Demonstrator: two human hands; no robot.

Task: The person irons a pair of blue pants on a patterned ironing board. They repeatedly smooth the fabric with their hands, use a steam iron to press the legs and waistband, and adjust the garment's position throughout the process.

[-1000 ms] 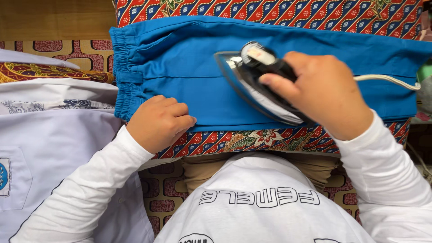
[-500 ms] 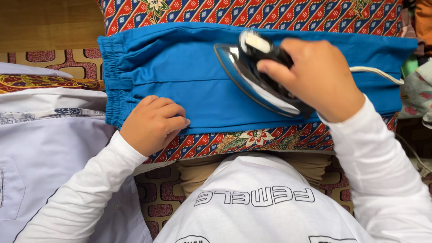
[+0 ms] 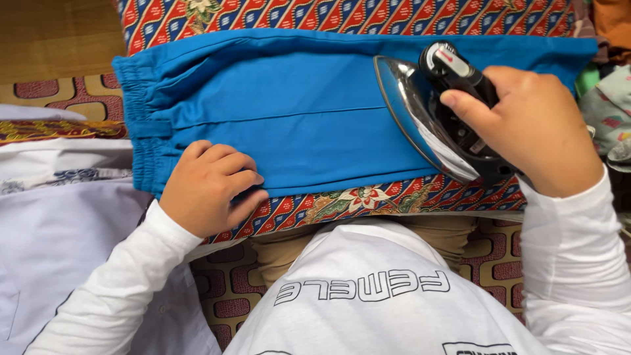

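Observation:
Blue trousers (image 3: 289,112) with an elastic waistband at the left lie flat on an ironing board covered in red and blue patterned cloth (image 3: 368,197). My right hand (image 3: 532,128) grips the black handle of a metal iron (image 3: 427,118), which rests on the right part of the trousers. My left hand (image 3: 210,187) presses with curled fingers on the near edge of the trousers, close to the waistband.
Folded white and patterned garments (image 3: 59,197) are stacked at the left. More clothes (image 3: 608,98) lie at the right edge. A brown patterned mat (image 3: 230,283) covers the floor below the board. My white shirt fills the bottom of the view.
The iron slid to the right along the trousers with my right hand. My left hand stayed on the near edge by the waistband. The view shifted a little.

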